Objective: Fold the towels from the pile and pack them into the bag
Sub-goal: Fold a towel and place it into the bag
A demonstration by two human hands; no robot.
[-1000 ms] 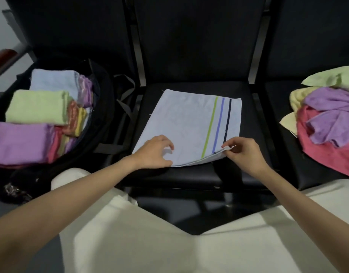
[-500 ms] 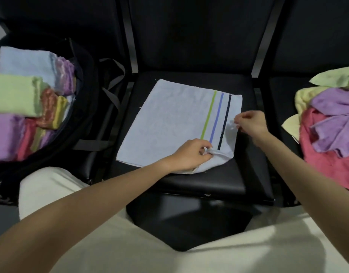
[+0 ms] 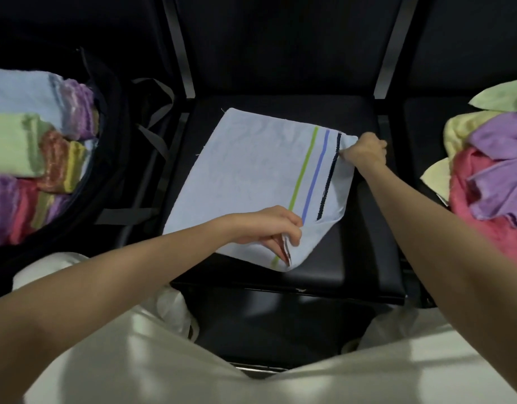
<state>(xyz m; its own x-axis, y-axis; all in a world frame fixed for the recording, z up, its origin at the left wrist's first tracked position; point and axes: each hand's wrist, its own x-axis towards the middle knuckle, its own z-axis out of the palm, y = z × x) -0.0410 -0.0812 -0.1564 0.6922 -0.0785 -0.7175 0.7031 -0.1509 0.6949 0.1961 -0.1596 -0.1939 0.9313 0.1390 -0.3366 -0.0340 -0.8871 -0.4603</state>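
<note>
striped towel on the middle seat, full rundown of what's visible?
The striped towel is pale blue woven cloth with green, blue and dark stripes near its right edge. It lies mostly flat and skewed on the black seat, apparently doubled over. The left hand pinches its near right corner, lifted and curled; the right hand pinches the far right corner.

A row of 3 black padded seats (image 3: 333, 263) fills the view, each with a dark backrest (image 3: 283, 42) rising behind it. Grey metal bars (image 3: 181, 68) run up between the backrests, 1 on either side of the middle seat. The middle seat's front edge has a small scuff in its covering. Below that edge, pale trousers (image 3: 193, 374) cover 2 knees, with dark floor (image 3: 266, 330) showing between them.
</note>
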